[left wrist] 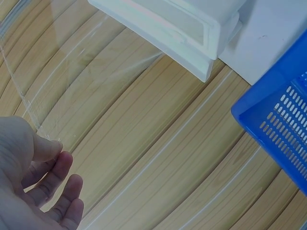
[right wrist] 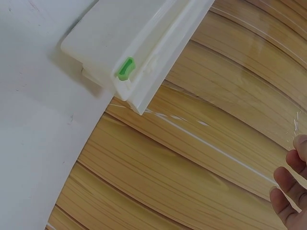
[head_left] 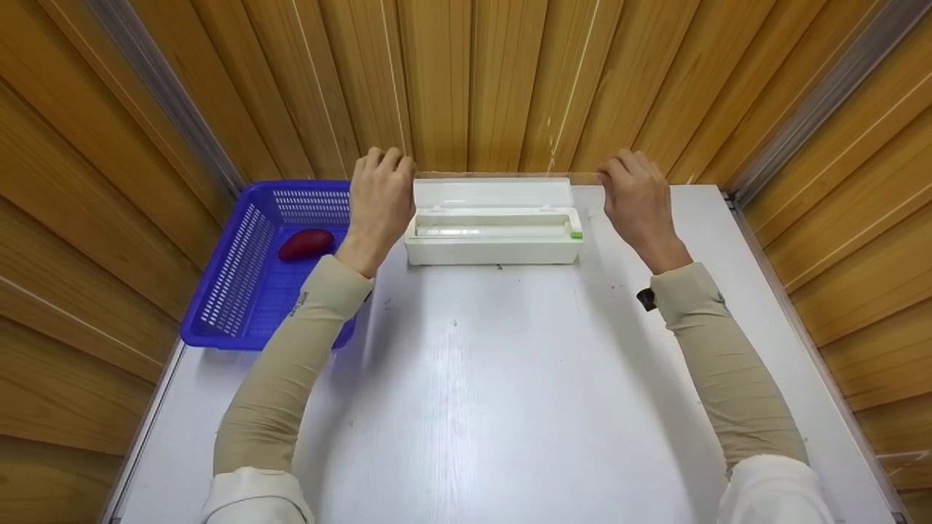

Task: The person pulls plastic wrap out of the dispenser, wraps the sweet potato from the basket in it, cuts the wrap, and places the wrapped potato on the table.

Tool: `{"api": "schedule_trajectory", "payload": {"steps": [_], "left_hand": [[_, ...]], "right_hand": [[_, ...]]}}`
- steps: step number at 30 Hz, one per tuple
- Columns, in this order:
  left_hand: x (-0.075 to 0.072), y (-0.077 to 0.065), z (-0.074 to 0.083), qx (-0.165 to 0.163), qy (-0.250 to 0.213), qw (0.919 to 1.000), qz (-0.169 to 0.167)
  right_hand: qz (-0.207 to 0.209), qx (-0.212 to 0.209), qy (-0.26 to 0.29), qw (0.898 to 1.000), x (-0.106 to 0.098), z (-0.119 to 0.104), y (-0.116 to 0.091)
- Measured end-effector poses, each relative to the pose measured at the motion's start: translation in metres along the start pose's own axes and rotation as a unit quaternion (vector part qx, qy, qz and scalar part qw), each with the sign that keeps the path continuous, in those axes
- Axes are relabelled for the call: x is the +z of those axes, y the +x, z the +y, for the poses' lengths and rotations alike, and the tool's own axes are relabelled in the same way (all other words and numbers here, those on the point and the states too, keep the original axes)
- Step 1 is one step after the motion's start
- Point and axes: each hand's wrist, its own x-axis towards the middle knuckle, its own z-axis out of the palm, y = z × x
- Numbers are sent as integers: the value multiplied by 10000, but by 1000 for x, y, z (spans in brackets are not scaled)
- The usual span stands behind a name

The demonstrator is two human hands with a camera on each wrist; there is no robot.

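A clear sheet of cling film (left wrist: 72, 76) stretches between my two raised hands, beyond an open white cling film dispenser (head_left: 492, 252). My left hand (head_left: 382, 200) pinches one corner of the film between thumb and index finger, the other fingers loosely curled. At the opposite corner, my right hand (head_left: 639, 200) pinches the film, though the right wrist view cuts off part of that hand. The dispenser's lid (head_left: 494, 193) is tipped back, and a film roll (head_left: 491, 230) lies inside. A small green slider (right wrist: 126, 69) sits at the dispenser's right end.
To the left, a blue plastic basket (head_left: 211, 291) with slotted walls holds a dark red, smooth, tapered oval object (head_left: 306, 245). The white table (head_left: 502, 393) ends at its back edge near wood-patterned panels (head_left: 502, 87), with more panels at both sides.
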Motion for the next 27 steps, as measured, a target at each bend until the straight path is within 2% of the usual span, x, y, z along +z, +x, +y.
{"api": "schedule_trajectory", "payload": {"steps": [6, 15, 27], "left_hand": [[-2, 2, 1, 18, 1, 10000, 0], [-8, 3, 3, 67, 84, 9999, 28], [-14, 7, 2, 78, 127, 9999, 18]], "right_hand": [[-38, 132, -3, 9999, -2, -1, 1], [68, 20, -38, 10000, -4, -1, 4], [48, 99, -18, 9999, -9, -4, 7]]}}
